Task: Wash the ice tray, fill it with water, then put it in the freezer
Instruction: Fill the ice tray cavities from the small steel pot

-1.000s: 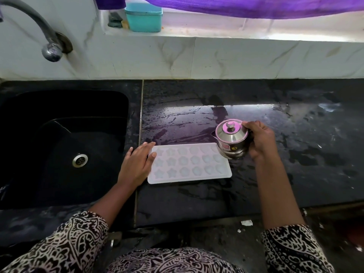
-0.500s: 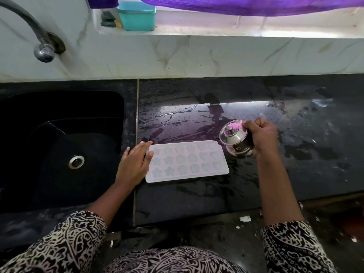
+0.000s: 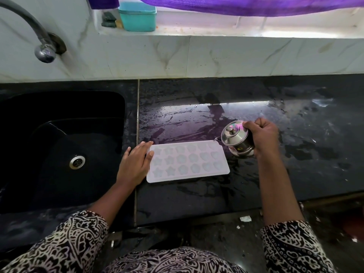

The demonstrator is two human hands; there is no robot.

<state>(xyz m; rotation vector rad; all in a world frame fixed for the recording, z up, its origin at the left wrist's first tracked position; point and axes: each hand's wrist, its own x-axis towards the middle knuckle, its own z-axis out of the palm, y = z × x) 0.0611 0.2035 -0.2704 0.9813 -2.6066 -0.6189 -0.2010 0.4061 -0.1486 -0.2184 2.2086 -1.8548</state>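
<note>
— Where do we have the ice tray?
— Flat on the wet bench, just right of the sink. Our left hand lies stretched out straight at its left end, touching the rim.
— And our right hand?
— Curled round a small lidded steel pot, which is tilted left with its spout at the tray's far right corner.

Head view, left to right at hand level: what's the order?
Sink drain → left hand → ice tray → steel pot → right hand.
</note>
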